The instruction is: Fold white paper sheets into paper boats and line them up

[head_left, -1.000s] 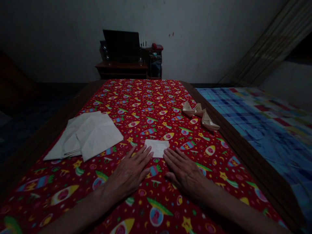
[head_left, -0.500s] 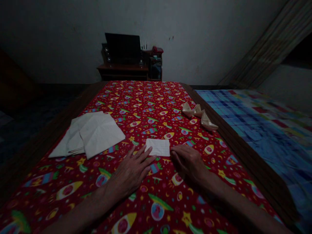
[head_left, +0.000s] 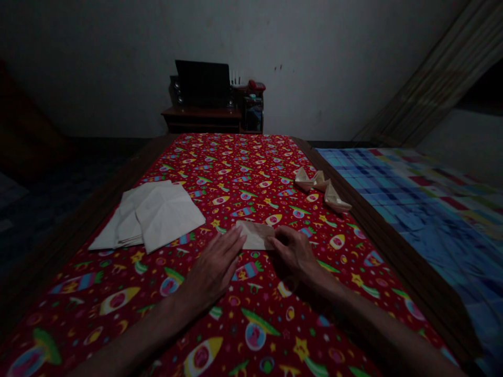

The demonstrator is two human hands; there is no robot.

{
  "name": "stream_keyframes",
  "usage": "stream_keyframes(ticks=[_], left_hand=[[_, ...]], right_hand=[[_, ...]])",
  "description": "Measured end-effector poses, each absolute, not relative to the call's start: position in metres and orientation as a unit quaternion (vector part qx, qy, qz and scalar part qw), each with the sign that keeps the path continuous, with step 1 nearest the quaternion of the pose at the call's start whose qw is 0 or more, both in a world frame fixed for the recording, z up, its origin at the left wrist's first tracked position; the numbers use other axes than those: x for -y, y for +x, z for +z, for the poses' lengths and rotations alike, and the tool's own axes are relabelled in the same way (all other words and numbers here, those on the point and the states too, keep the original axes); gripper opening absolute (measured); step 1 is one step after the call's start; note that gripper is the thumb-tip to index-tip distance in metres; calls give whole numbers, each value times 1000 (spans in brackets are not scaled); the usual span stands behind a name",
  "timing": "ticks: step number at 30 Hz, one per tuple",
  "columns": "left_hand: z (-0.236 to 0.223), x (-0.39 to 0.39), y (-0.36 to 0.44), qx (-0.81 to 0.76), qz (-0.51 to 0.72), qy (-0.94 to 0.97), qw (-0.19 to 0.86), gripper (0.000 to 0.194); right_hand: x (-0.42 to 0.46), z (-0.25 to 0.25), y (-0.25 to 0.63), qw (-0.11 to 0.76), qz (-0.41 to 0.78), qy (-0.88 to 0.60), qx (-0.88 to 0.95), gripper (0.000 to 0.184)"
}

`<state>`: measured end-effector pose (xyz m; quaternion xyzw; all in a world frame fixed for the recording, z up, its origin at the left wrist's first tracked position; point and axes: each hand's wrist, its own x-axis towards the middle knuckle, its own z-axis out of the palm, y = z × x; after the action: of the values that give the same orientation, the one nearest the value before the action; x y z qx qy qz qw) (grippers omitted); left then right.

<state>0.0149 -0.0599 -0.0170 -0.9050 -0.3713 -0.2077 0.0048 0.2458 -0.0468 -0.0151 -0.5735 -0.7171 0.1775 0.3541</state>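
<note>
"Looking at this dim shot, where's the paper, and which hand is closer to it?"

"Dead ahead, pretty much. The small folded paper (head_left: 255, 240) lies flat on the red patterned cloth (head_left: 251, 309), right between the two hands, just past the wrists. Long axis runs side to side, so one short end faces each hand. Honestly neither is closer: left hand (head_left: 220, 262) touches the left end, right hand (head_left: 296, 254) is on the right end."

"OK, but are they gripping it?"

"Left one, nah. It's flat and opened out, fingers straight and close together, tips resting on the paper without grabbing. Right one is curled up, and it looks like thumb and index are pinching the edge. The other fingers are tucked under, too dark to say what they do. The far right part of the paper looks darker, but can't tell if that's a raised flap or shadow."

"Fair. Got a headcount?"

"Two hands, one small paper between them. One fanned pile of pale sheets (head_left: 171, 217) off to the left, at least three sheets, lower ones overlap too much to count. Over on the right, beyond the right hand, one cluster of folded paper shapes (head_left: 336, 199). Three-ish peaks, no clue how many separate pieces. Plus one dark screen (head_left: 202, 84) by the far wall."
</note>
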Motion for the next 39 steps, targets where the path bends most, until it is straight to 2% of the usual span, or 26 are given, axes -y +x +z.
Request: stream_keyframes(ticks=[5,8,11,13,16,20,23,27,39], left_hand=[[8,50,16,378,-264,-886,53,53],[18,52,17,356,-273,-890,76,47],[14,60,17,312,-262,-912,57,27],[6,64,17,285,-256,-923,39,16],[-4,70,17,276,-252,-927,21,12],[-9,76,18,297,-230,-925,-62,13],[-12,78,20,329,-230,-905,-138,14],[-15,78,24,378,-243,-876,-177,20],[-12,67,32,445,-231,-854,-140,16]], right_hand=[[45,-10,247,433,42,-491,755,8],[54,-7,243,382,-91,-392,832,16],[69,-6,236,307,-139,-314,888,23],[77,-7,234,279,-118,-287,909,25],[81,-12,239,258,-68,-280,922,22],[81,-24,251,270,9,-331,904,18],[80,-26,255,270,114,-383,876,18],[78,-22,254,275,225,-411,840,20],[82,-17,247,280,201,-485,803,11]])
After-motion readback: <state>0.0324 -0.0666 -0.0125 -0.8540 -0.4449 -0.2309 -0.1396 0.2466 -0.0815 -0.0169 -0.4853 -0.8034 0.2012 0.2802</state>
